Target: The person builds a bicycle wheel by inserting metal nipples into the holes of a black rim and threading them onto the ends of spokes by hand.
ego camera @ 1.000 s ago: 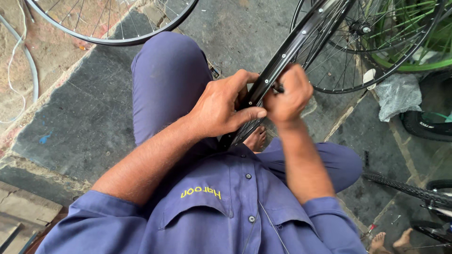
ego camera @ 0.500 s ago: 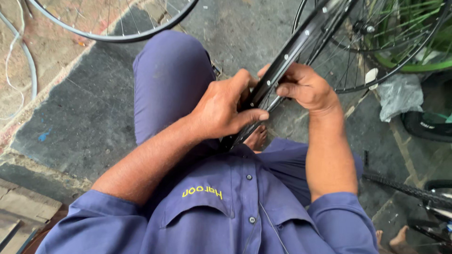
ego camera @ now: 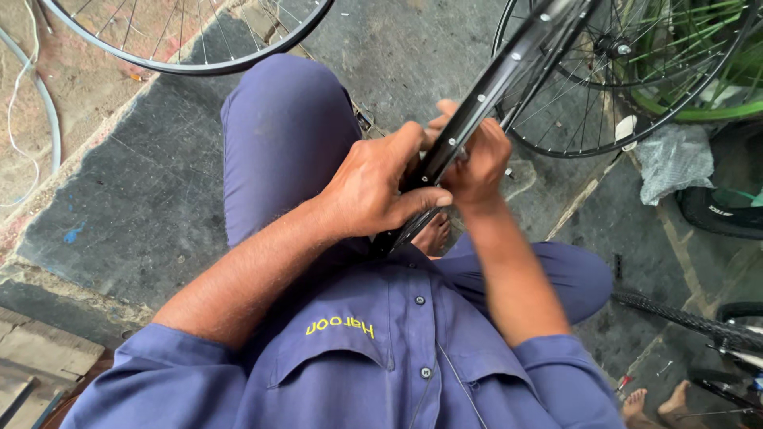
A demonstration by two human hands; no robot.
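Left hand (ego camera: 373, 191) wrapped tight around black wheel rim (ego camera: 493, 87), right hand (ego camera: 475, 163) closed on its other side, fingers curled.

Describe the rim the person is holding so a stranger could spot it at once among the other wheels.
Start at the seated person's blue trousers in the middle of the view. Just right of the raised knee, both hands clasp a black rim that slants up towards the top right: left hand on one side, right hand on the other. Unlike the spoked wheels lying around it, this one alone is held.
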